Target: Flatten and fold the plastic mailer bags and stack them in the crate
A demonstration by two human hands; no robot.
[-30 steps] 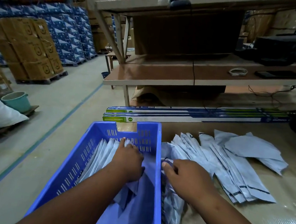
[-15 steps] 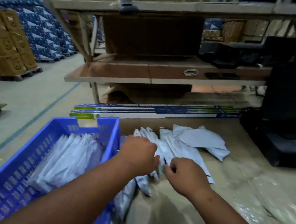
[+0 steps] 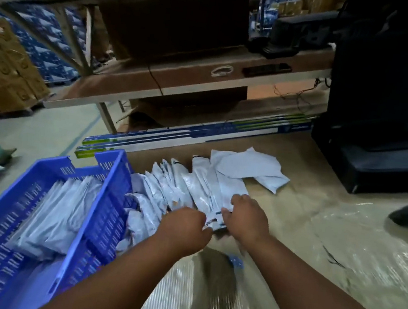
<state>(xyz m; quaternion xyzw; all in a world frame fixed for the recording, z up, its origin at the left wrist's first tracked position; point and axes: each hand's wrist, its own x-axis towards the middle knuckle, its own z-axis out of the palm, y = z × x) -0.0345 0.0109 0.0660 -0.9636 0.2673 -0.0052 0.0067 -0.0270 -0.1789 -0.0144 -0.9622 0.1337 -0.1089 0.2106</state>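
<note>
Both hands pinch mailer on table pile beside blue crate.

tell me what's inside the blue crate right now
Inside the blue crate, a stack of pale folded mailer bags lies along its far half; bare crate floor shows nearer the camera. What lies under the stack is covered.

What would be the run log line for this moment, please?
left hand: grips mailer bag | right hand: grips same bag | crate: partly filled | pile: waiting
</note>
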